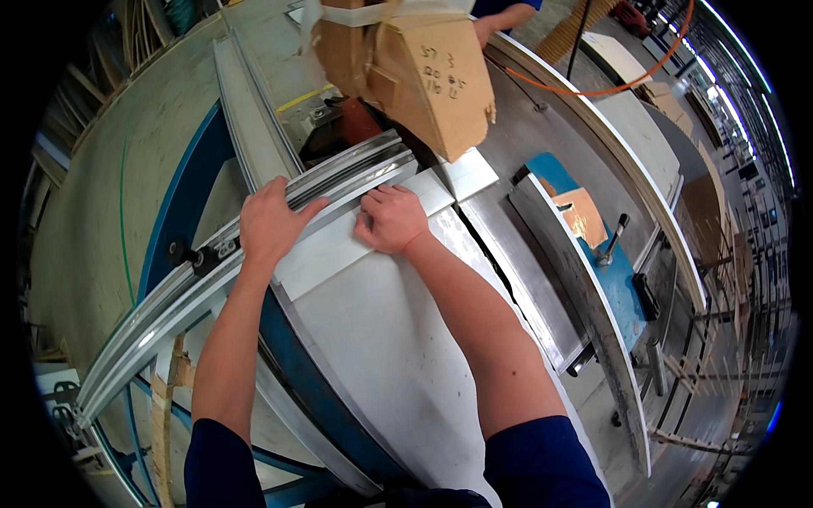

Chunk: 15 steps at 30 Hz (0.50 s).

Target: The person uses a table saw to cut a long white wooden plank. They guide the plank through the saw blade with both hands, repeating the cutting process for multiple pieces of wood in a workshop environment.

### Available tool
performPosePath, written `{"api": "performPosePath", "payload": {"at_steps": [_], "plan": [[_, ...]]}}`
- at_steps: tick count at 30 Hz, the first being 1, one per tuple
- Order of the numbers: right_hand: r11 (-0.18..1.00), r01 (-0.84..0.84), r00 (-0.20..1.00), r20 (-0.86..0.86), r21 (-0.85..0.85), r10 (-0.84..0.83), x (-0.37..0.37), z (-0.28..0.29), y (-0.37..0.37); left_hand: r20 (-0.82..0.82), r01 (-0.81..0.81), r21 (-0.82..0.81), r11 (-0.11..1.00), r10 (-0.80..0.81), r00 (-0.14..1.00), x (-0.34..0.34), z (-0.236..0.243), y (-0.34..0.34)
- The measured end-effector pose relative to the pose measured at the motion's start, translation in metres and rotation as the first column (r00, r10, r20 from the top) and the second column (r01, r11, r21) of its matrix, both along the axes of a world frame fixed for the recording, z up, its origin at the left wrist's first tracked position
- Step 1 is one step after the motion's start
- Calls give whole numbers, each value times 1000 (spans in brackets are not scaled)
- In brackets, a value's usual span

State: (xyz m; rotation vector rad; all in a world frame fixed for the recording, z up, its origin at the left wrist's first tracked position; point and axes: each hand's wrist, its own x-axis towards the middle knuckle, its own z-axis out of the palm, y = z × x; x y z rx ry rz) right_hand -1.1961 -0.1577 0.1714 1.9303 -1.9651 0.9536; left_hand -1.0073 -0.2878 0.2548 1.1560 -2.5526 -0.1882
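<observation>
A long aluminium fence [182, 298] crosses the saw table on the left. My left hand [275, 222] straddles it, fingers over the top and thumb stretched along its near side. Against the fence lies a narrow white board [318, 261]. My right hand [393, 218], its fingers curled, presses on the board by the fence. Beyond the board's right end a dark blade-like edge [445, 176] shows under a cardboard cover [440, 85] with handwriting on it. A short white piece [471, 173] lies just right of that edge.
On the right stand a metal rip fence [584, 271] and a blue bracket [622, 292] with a lever [614, 237]. A co-worker's hand [495, 25] is at the far side. An orange hose [627, 85] hangs at upper right. A blue curved frame [190, 182] lies left.
</observation>
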Motion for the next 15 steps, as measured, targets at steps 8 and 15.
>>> {"api": "performPosePath", "payload": {"at_steps": [8,15], "plan": [[1000,18,1000,-9,15,-18,3,-3,-9,-77,30,-9,1000,-31,997,9,-10,-14],[998,49,999,-8,47,-48,12,1,16,-77,34,32,999,-31,997,17,-9,8]]}}
